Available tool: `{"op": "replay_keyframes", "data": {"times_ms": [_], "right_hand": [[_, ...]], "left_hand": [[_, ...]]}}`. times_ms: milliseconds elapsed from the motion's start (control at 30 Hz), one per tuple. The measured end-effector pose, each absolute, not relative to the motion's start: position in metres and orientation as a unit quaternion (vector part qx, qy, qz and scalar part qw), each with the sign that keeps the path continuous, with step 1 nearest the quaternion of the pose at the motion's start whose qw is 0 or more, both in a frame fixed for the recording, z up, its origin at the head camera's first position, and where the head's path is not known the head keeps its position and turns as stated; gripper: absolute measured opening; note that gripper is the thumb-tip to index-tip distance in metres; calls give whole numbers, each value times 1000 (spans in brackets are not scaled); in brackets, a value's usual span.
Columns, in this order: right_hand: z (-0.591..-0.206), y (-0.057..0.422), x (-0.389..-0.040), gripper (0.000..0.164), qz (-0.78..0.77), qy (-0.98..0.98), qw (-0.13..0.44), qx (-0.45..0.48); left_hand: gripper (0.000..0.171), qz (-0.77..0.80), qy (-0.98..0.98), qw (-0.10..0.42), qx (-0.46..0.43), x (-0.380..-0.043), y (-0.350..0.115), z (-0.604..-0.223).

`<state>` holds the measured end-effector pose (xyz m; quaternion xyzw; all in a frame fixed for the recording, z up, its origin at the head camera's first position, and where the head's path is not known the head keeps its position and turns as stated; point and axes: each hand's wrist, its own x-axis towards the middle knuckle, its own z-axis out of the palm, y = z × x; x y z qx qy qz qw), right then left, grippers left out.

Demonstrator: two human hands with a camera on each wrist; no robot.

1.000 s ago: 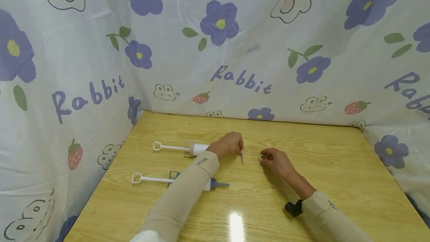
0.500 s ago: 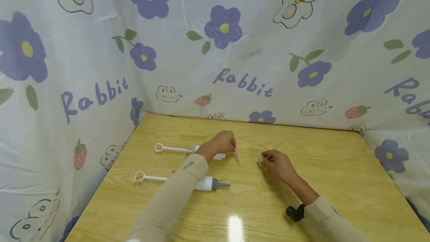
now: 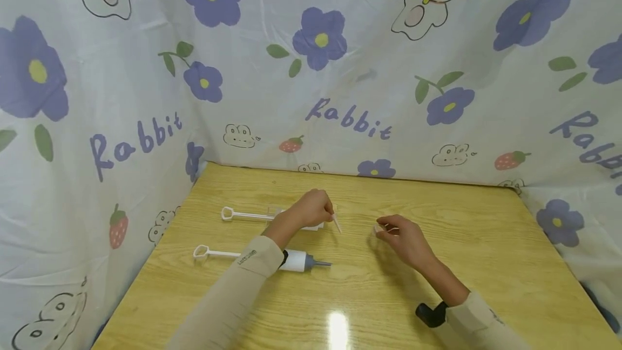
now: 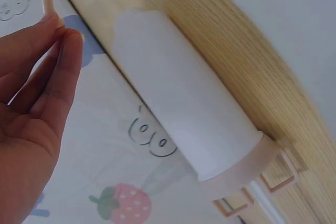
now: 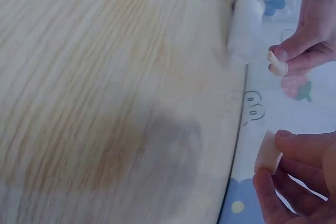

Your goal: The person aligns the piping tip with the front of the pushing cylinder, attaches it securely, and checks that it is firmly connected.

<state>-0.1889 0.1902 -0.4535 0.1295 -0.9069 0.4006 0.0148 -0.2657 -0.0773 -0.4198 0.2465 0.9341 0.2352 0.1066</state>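
Observation:
My left hand (image 3: 311, 208) pinches a thin, pale, tapered nozzle (image 3: 337, 224) by its wide end, its tip angled downward. In the right wrist view the nozzle's flared base (image 5: 281, 68) shows at the fingertips. My right hand (image 3: 407, 241) pinches a short pale ring-like collar (image 5: 268, 153) between thumb and fingers, above the table. Beside and partly behind my left hand lies a pale plunger gun (image 4: 178, 93) with a white barrel, a beige end collar and a white pull rod. The nozzle and the collar are apart.
A second plunger gun (image 3: 296, 261) with blue-grey fittings and a nozzle lies nearer, partly under the left sleeve. Both rest on the wood-grain table (image 3: 466, 220). A patterned curtain (image 3: 272, 91) hangs along the back and sides. A black wrist device (image 3: 431, 315) sits at the right cuff.
My left hand has moved left with the nozzle, nearer the pale plunger gun and farther from my right hand. The right hand stays almost in place, still holding the collar.

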Motion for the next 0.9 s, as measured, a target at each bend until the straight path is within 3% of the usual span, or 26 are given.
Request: {"op": "replay_keyframes", "data": {"times_ms": [267, 900], "right_hand": [[-440, 189, -178, 37, 408, -902, 34, 136], [-418, 175, -151, 34, 420, -891, 65, 159]], "left_hand": [[15, 252, 934, 99, 235, -242, -86, -406], [12, 306, 933, 16, 191, -181, -117, -384]]}}
